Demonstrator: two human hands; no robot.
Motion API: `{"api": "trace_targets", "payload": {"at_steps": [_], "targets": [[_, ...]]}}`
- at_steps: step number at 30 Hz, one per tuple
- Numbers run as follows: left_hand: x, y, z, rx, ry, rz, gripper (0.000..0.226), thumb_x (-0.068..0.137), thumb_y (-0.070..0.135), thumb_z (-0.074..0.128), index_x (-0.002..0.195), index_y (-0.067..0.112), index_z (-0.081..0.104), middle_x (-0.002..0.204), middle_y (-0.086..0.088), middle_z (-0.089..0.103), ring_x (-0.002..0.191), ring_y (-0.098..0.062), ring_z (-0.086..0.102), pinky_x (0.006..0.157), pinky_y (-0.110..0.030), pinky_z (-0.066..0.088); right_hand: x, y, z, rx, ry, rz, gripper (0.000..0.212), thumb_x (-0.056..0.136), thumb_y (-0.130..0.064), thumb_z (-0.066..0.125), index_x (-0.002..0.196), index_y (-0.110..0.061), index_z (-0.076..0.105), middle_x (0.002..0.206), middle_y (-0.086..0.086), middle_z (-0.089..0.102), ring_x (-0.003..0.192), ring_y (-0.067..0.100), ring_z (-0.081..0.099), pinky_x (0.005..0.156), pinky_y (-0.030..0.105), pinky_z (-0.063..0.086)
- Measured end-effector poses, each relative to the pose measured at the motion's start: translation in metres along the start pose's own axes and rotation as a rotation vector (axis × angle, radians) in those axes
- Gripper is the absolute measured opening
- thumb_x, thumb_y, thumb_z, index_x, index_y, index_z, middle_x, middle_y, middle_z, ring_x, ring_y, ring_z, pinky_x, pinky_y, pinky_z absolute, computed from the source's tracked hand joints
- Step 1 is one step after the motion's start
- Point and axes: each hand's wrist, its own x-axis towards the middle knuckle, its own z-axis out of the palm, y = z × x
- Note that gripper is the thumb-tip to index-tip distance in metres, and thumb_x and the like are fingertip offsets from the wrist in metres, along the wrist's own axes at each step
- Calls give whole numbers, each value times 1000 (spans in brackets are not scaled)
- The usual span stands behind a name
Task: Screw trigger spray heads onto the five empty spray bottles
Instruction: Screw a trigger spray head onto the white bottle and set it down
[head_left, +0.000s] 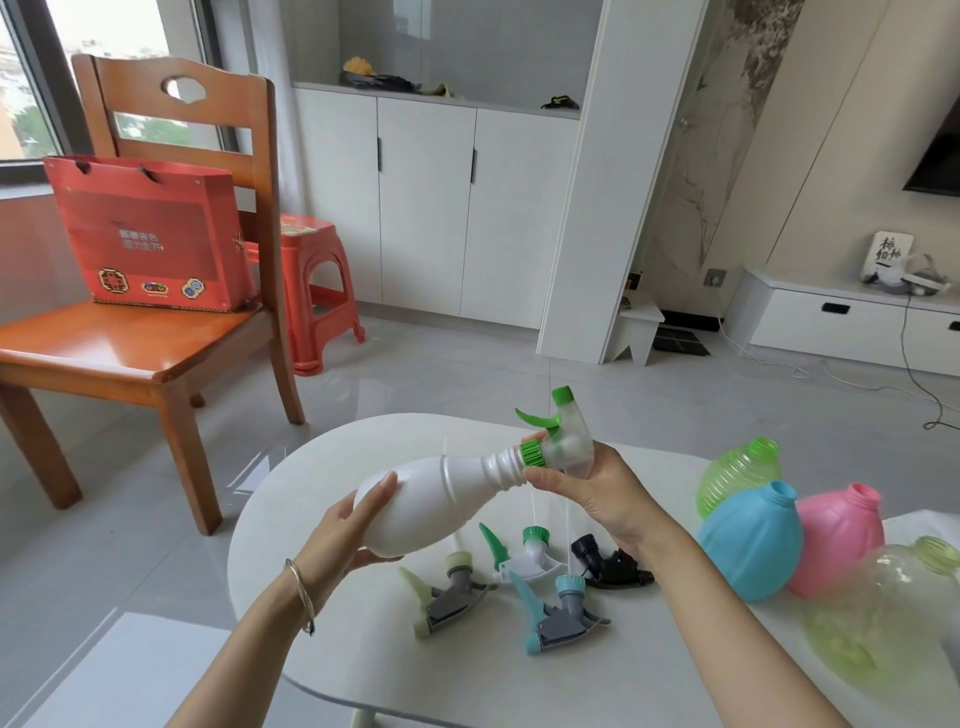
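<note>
I hold a white spray bottle (441, 499) tilted sideways above the white table (363, 665). My left hand (348, 535) cups its round base. My right hand (597, 488) grips the green and clear trigger head (563, 439) at the bottle's neck, thumb and fingers on the green collar. Several loose trigger heads lie on the table below: a pale green and grey one (447, 592), a white and green one (519, 556), a teal and grey one (558, 613) and a black one (610, 564). At the right lie a green bottle (737, 473), a blue bottle (748, 545), a pink bottle (839, 540) and a clear greenish bottle (883, 613), all without heads.
A wooden chair (156, 332) with a red paper bag (150, 234) stands left of the table, with a red plastic stool (317, 291) behind it. White cabinets (431, 208) line the back wall. A low white TV unit (852, 322) is at the right.
</note>
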Motion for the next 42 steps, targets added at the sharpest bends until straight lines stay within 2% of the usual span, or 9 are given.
{"api": "trace_targets", "payload": {"at_steps": [5,8,11,16,20,26,31,34,42], "targets": [[1,-2,1,-126,-113,82,99,40,44,90,128,31,47,123,-4,58,105,-19,62,81,-27,54,5,5,1,112,75,32,39,63,-24,77,97,-5,70,94,6,73,93,17,67,80,29,57],[-2,-1,4,-187,-188,7,80,64,59,73,132,26,46,127,-6,60,114,-22,60,94,-36,48,6,8,4,171,93,59,37,62,-23,76,94,-7,70,92,5,74,91,16,68,74,25,57],[-3,0,11,-90,-63,-72,64,80,69,38,119,21,55,111,-17,65,96,-30,67,79,-46,58,6,9,5,145,95,78,38,62,-25,77,95,-7,71,96,8,73,94,18,69,76,26,57],[3,4,2,-294,-113,25,73,57,55,79,117,18,61,128,-7,62,118,-24,58,90,-30,54,6,13,3,133,141,117,25,73,-22,75,95,-10,71,99,6,73,98,18,68,79,27,57],[-1,1,3,-116,-139,-80,73,69,72,47,126,26,47,123,-8,60,106,-23,65,81,-34,56,6,14,5,128,153,111,26,71,-24,75,94,-11,71,99,4,73,97,15,66,79,26,56],[0,7,-9,-191,-215,21,87,45,54,86,120,21,59,127,-10,62,113,-23,62,86,-28,55,6,14,-1,197,139,135,39,60,-29,76,93,-10,71,93,2,73,92,16,66,79,26,54],[0,0,-2,-146,-176,-209,75,69,78,45,126,29,46,120,-13,59,101,-32,67,77,-39,58,5,16,2,143,115,116,36,59,-31,76,89,-12,71,91,0,73,95,15,65,77,24,54],[4,-3,-2,-84,-104,-172,86,47,80,63,118,33,50,114,-12,61,87,-26,71,66,-30,58,4,17,2,159,123,104,51,52,-41,83,92,-12,72,98,4,74,100,18,65,80,23,53],[6,-3,-3,-176,-154,-144,68,66,65,66,119,24,55,109,-15,65,88,-32,71,66,-30,60,5,10,-3,68,84,50,41,58,-35,77,93,-14,73,98,2,74,98,14,65,89,29,51]]}}
